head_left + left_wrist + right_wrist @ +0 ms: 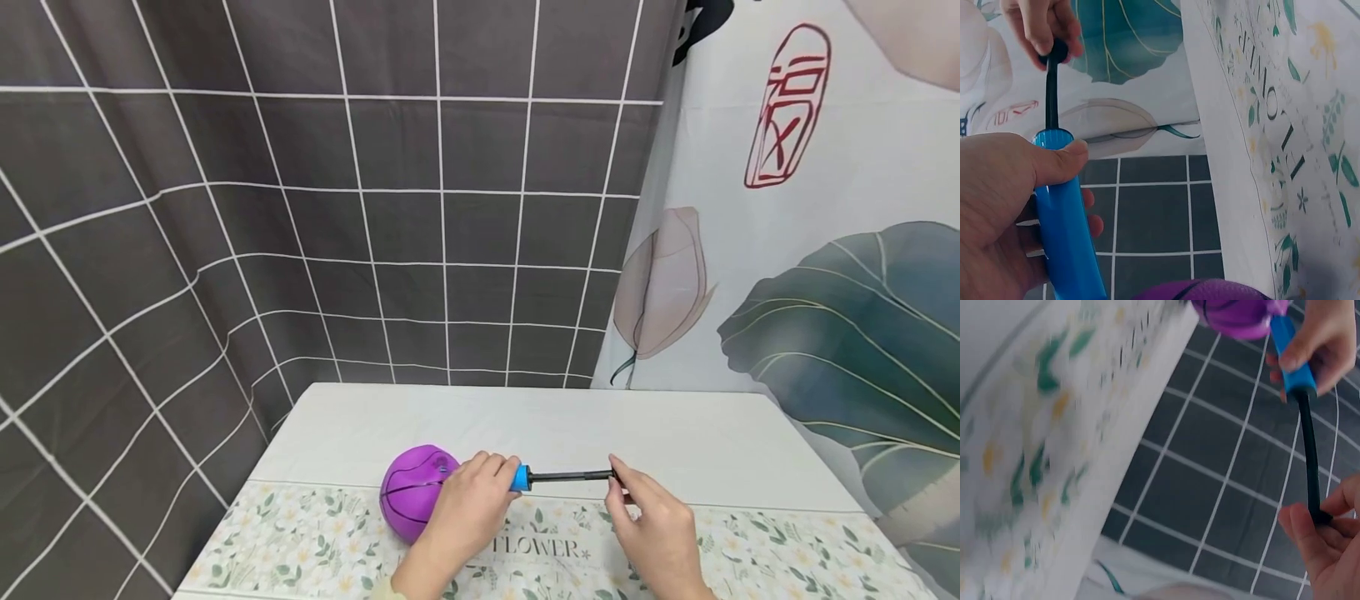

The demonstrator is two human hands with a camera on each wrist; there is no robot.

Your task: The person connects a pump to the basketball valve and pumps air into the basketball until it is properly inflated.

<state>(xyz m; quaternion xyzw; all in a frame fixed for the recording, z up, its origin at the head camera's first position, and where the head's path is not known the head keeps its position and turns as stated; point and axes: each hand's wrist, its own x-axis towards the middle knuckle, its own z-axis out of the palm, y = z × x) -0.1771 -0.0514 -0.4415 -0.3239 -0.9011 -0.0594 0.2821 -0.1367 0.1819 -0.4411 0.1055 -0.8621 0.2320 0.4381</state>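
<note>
A purple ball with black seam lines sits at the left of the table, looking partly deflated and dented near the top. My left hand grips the blue barrel of a small hand pump, thumb along its front. From the barrel a long black rod sticks out to the right. My right hand pinches the black handle at the rod's far end between thumb and fingers. In the right wrist view, the barrel's other end meets the ball; the exact join is too blurred to tell.
The table has a white cover with a flower-print band and lettering along the front. A dark grey gridded curtain hangs behind and at the left. To the right hangs a white cloth with large leaf prints.
</note>
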